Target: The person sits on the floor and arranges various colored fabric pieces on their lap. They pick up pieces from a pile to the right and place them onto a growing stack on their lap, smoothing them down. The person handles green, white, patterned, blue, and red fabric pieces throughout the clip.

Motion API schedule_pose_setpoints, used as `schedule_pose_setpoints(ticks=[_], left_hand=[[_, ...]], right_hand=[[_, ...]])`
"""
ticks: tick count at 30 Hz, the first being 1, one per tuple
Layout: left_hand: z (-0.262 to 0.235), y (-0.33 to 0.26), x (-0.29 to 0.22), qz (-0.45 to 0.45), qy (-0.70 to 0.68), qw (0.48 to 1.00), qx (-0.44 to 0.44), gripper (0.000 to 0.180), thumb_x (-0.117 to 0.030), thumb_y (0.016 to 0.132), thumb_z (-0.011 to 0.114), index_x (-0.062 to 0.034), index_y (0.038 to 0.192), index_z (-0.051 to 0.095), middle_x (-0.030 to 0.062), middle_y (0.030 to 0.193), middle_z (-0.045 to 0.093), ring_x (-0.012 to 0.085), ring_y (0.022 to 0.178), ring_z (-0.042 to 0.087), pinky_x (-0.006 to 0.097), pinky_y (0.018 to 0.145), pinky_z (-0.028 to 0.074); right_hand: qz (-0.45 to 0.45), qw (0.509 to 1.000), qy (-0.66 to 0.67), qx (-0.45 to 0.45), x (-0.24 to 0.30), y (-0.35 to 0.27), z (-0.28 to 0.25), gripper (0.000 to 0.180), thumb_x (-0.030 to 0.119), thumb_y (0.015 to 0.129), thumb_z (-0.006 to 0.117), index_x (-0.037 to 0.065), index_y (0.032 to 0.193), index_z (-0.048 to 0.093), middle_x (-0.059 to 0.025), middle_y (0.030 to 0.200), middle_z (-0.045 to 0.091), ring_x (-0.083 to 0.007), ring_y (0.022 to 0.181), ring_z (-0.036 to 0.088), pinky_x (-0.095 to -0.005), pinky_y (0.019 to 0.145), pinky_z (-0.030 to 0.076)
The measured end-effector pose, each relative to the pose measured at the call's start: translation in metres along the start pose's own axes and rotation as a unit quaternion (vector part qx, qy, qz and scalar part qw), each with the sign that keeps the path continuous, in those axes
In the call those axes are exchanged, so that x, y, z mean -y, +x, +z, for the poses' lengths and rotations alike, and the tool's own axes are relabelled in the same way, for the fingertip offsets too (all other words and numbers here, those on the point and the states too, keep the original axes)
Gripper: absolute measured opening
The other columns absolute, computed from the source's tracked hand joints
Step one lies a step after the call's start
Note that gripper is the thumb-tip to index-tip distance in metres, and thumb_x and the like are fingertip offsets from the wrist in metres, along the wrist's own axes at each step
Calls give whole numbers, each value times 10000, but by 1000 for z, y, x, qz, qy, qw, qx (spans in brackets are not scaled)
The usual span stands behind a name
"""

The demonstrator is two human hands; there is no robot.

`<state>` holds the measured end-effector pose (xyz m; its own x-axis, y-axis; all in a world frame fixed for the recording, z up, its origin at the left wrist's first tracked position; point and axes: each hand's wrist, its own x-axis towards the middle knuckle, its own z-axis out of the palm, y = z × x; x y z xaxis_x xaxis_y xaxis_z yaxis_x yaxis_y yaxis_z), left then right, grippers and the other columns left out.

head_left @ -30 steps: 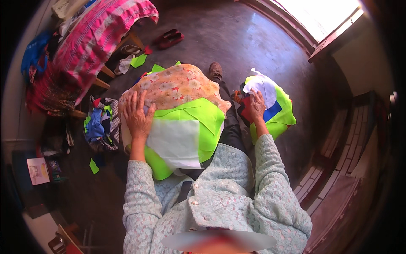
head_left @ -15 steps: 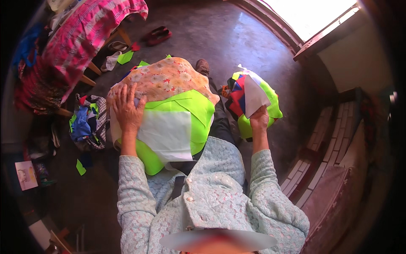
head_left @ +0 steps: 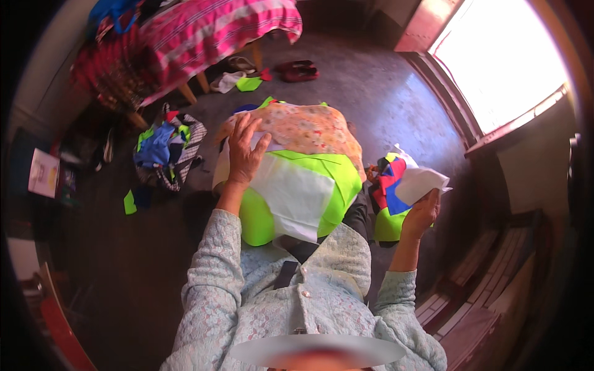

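My white scrap (head_left: 422, 184) blocks part of the pile (head_left: 390, 229), can't see under it; top edge chops off the pink cloth (head_left: 229, 21).

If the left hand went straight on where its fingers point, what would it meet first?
The left hand would probably meet the flowered cloth just ahead; whether it would touch or pass above is unclear.

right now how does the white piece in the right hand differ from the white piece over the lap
The held white piece is pinched near its edge by the right hand; the lap white piece lies spread beside bright green fabric. The lap white piece also shows more surface than the held white piece. Both look plain white.
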<state>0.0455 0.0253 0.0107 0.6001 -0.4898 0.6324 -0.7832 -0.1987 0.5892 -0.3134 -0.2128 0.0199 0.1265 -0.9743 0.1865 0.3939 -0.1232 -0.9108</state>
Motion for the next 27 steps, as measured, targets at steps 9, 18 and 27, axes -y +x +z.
schedule_pose_setpoints(ticks=[9,18,27], left_hand=[[-51,-29,-8,-381,-512,767,-58,436,-415,965,493,-39,1167,582,95,1170,582,187,1064,566,316,939,430],[-60,-57,7,-399,-482,779,-54,490,-115,881,629,7,1317,441,120,1210,580,161,1100,551,283,950,431],[-64,-49,12,-370,-336,865,-48,541,113,781,547,1,1304,465,112,1150,624,143,1019,587,263,886,463]], right_hand=[[-324,775,-277,468,4,-103,215,333,102,846,627,80,1177,617,-177,1304,548,-348,1215,518,-439,1000,410],[-295,623,-430,583,-44,-132,206,560,481,862,591,152,1313,545,-156,1421,427,-305,1375,324,-512,1117,189],[-304,705,-402,500,-47,-141,189,548,312,779,702,158,1285,559,-114,1426,442,-280,1353,372,-507,1110,220]])
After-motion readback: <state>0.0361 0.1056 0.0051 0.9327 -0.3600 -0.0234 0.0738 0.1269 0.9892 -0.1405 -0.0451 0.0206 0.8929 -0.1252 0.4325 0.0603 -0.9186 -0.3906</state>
